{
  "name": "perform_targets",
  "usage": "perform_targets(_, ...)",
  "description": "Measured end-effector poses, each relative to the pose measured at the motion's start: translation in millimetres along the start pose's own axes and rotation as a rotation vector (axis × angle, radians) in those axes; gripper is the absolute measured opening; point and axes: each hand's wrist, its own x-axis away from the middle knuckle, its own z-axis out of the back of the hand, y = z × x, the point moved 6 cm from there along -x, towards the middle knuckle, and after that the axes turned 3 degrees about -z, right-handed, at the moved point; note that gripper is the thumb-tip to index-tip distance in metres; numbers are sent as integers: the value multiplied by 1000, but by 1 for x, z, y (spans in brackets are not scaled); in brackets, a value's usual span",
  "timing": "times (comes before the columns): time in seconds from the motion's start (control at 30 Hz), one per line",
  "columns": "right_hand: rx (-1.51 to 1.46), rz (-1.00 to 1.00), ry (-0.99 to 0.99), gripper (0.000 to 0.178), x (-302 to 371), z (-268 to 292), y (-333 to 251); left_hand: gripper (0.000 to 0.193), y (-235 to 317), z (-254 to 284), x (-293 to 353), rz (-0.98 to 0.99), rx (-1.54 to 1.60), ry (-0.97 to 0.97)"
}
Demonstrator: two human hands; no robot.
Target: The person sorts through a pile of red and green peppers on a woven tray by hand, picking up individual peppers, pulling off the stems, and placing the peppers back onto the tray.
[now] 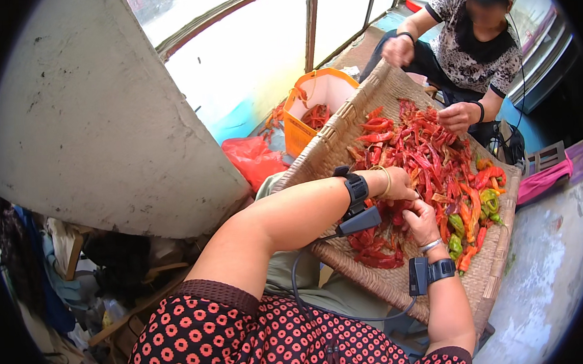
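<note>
A large woven tray (370, 290) rests in front of me, heaped with wrinkled red chili peppers (428, 155). Green and orange peppers (490, 202) lie along its right side. My left hand (398, 184) and my right hand (421, 220) almost meet low over the near part of the heap. Both have their fingers closed in a pinch, with a dark red chili pepper (392, 211) between them, mostly hidden by the fingers. Each of my wrists carries a black strapped device; my left also has a bangle and my right a metal bracelet.
Across the tray sits another person (473, 54), one hand (459, 116) over the peppers, the other near the far rim. Left of the tray are an orange bucket (295, 129) with red peppers inside and a red plastic bag (254, 159). A pale panel (103, 119) stands at left.
</note>
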Motion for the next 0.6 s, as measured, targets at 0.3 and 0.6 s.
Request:
perform_targets(0.3, -46, -9, -27, 10, 1, -3, 0, 17, 12, 9, -2, -177, -168, 62)
perform_targets(0.6, 6, -50, -66, 9, -2, -4, 16, 20, 17, 37, 2, -307, -96, 370)
